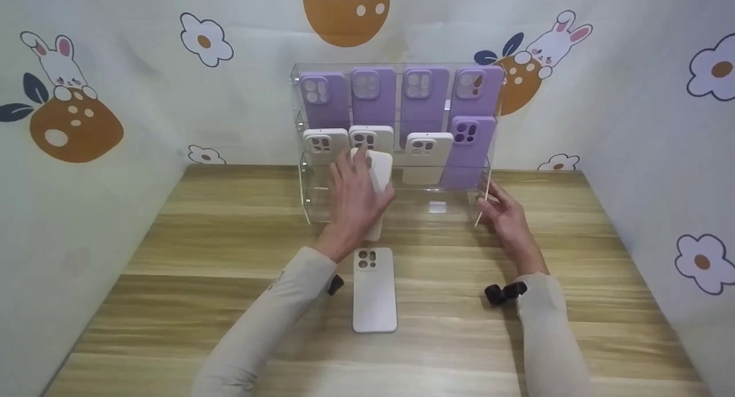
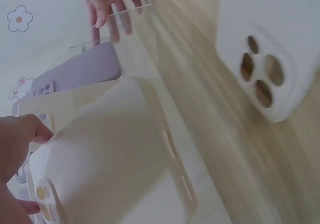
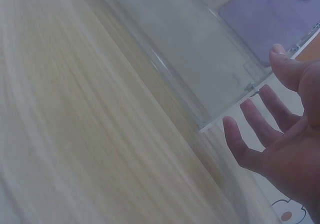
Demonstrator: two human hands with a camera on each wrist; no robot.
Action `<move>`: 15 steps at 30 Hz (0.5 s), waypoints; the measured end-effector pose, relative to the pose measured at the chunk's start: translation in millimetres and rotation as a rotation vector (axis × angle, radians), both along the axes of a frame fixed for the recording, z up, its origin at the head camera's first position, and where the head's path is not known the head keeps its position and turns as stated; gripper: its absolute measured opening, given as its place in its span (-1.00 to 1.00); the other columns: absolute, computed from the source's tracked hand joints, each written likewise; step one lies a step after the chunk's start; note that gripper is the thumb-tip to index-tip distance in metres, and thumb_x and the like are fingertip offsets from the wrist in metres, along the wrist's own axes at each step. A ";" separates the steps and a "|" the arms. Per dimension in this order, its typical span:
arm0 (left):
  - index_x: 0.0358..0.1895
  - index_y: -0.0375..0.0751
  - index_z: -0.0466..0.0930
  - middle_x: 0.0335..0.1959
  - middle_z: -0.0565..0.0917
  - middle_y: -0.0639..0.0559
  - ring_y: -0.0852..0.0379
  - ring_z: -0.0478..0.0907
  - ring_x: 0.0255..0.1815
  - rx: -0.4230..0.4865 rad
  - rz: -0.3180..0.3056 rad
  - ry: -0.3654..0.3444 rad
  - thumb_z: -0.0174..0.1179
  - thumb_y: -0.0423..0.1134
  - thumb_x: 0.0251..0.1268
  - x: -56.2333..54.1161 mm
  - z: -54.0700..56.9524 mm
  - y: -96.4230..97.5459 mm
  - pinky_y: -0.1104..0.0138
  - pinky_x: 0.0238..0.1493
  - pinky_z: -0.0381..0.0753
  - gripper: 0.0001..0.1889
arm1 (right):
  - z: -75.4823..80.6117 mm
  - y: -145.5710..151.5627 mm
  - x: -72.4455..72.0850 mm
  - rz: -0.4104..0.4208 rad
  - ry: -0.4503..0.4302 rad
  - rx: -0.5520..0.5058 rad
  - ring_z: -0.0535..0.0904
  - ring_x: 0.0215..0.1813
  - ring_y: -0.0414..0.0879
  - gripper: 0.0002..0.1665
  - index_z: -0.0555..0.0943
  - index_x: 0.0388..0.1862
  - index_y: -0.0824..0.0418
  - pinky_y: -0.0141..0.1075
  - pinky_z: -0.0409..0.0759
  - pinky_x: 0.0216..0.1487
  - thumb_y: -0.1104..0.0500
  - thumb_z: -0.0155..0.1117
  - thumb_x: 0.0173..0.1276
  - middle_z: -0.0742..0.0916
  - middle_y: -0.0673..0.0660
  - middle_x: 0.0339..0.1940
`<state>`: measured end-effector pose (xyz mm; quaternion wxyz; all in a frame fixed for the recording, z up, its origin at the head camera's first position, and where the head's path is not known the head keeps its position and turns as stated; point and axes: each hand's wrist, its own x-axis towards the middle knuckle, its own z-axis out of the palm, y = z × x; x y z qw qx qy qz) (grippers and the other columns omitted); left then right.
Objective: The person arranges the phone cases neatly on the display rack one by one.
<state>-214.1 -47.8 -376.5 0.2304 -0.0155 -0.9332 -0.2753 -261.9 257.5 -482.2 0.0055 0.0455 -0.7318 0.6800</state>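
Observation:
My left hand grips a white phone case by its edges near the camera-cutout end, in front of a clear acrylic display rack. The case leans, its lower end over the rack's front edge. My right hand is at the rack's right side panel, thumb and fingers spread around its edge and holding no case. Another white phone case lies on the table in front of the rack, cutouts toward the rack; part of it shows large in the left wrist view.
Several purple phone cases stand along the rack's top row. Below them are white cases and one purple case at the right. The wooden table meets a printed cloth backdrop behind the rack.

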 end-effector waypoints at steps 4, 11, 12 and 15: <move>0.47 -0.22 0.23 0.43 0.24 -0.34 -0.18 0.35 0.27 0.039 0.030 0.056 0.38 -0.03 0.11 -9.1 5.9 5.4 0.06 0.33 0.45 -0.14 | -0.7 -1.1 -0.4 0.006 -0.005 0.016 0.58 0.26 -0.14 -0.28 0.22 0.59 0.06 -0.15 0.73 0.04 0.18 0.17 0.51 0.42 0.25 0.48; 0.38 -0.28 0.25 0.35 0.23 -0.31 -0.18 0.30 0.35 0.151 0.045 0.309 0.42 -0.17 0.03 -22.1 5.6 15.8 0.09 0.45 0.39 -0.18 | 1.7 -1.7 0.1 0.008 -0.002 0.039 0.58 0.25 -0.20 -0.28 0.21 0.59 0.05 -0.15 0.73 0.05 0.16 0.17 0.52 0.41 0.26 0.48; 0.37 -0.29 0.23 0.35 0.21 -0.31 -0.18 0.28 0.37 0.173 0.042 0.338 0.43 -0.18 0.02 -23.4 5.1 16.9 0.10 0.48 0.37 -0.18 | 1.8 -1.9 0.3 0.003 -0.002 0.040 0.58 0.25 -0.19 -0.28 0.21 0.59 0.06 -0.15 0.73 0.05 0.17 0.17 0.52 0.42 0.26 0.48; 0.35 -0.30 0.20 0.35 0.18 -0.31 -0.20 0.27 0.39 0.204 0.045 0.409 0.45 -0.19 0.03 -26.5 2.4 18.8 0.12 0.47 0.39 -0.17 | 1.8 -2.6 0.2 -0.003 -0.011 0.032 0.58 0.24 -0.19 -0.28 0.21 0.59 0.08 -0.19 0.73 0.04 0.17 0.17 0.52 0.42 0.26 0.47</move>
